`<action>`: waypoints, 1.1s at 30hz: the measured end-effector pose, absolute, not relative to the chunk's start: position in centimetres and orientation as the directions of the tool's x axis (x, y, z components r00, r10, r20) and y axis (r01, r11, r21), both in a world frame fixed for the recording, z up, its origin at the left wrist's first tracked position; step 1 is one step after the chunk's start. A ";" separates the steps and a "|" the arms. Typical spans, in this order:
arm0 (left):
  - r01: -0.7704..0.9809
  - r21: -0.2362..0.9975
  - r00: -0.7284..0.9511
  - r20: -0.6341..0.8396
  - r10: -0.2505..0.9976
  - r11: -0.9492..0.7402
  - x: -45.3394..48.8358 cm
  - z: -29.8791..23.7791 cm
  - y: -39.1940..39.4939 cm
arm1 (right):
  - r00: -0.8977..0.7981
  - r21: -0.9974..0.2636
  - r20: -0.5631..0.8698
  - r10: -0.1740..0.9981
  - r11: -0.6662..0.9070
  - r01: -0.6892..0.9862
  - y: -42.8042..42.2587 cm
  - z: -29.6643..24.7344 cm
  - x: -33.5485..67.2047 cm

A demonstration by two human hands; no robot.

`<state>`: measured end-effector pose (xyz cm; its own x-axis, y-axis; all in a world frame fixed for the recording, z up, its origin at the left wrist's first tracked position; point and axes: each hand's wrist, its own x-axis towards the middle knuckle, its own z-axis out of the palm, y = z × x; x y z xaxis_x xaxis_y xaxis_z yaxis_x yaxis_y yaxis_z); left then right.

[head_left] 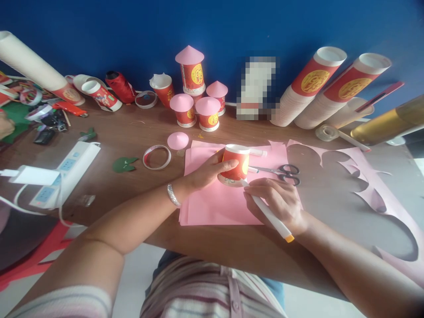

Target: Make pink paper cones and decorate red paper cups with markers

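My left hand (213,170) is wrapped round a red paper cup (236,161) with a gold emblem, held over a stack of pink paper (212,207). A white band at the cup's lower end bears drawn marks. In my right hand (276,201) is a white marker (271,218) with a yellow end; its tip is at that white band. Whether it touches cannot be made out. Just behind my right hand lie scissors (285,172) with black handles. Another white marker (258,152) rests on the paper, partly hidden by the cup.
Cup towers with pink cone tops (189,56) stand at the back. A pink cone (178,141) and a tape roll (157,157) lie left of the paper. Cup stacks (311,79) lean right, above cut pink scraps (357,176). A power strip (66,174) and another person's hand (5,125) are left.
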<state>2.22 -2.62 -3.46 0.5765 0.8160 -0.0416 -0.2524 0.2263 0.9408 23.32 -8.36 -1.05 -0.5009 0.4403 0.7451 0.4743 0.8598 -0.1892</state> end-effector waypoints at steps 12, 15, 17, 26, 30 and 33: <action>-0.259 0.940 0.580 -0.033 0.814 0.223 2.1 -3.9 -2.5 | -0.504 -0.203 0.737 0.451 0.858 0.471 -8.4 -0.8 23.3; -0.255 0.944 0.565 -0.032 0.824 0.212 2.1 -3.5 -2.6 | -0.512 -0.205 0.728 0.455 0.858 0.470 -8.7 -0.7 23.2; -0.255 0.945 0.567 -0.025 0.823 0.204 2.1 -3.2 -2.7 | -0.519 -0.195 0.729 0.447 0.862 0.469 -8.8 -0.6 23.2; -0.262 0.946 0.566 -0.009 0.824 0.191 2.3 -2.3 -3.0 | -0.513 -0.179 0.745 0.426 0.869 0.462 -8.6 -0.6 23.2; -0.277 0.939 0.575 -0.010 0.818 0.206 2.3 -2.5 -2.8 | -0.524 -0.174 0.736 0.428 0.868 0.464 -8.5 -0.7 23.3; -0.261 0.943 0.573 -0.021 0.819 0.207 2.3 -2.6 -2.8 | -0.523 -0.172 0.735 0.432 0.865 0.472 -8.5 -0.8 23.3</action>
<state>2.27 -2.76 -2.60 0.5732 0.8191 -0.0211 -0.2613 0.2072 0.9427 23.29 -8.48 -0.76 -0.5233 0.4320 0.7345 0.4718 0.8647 -0.1725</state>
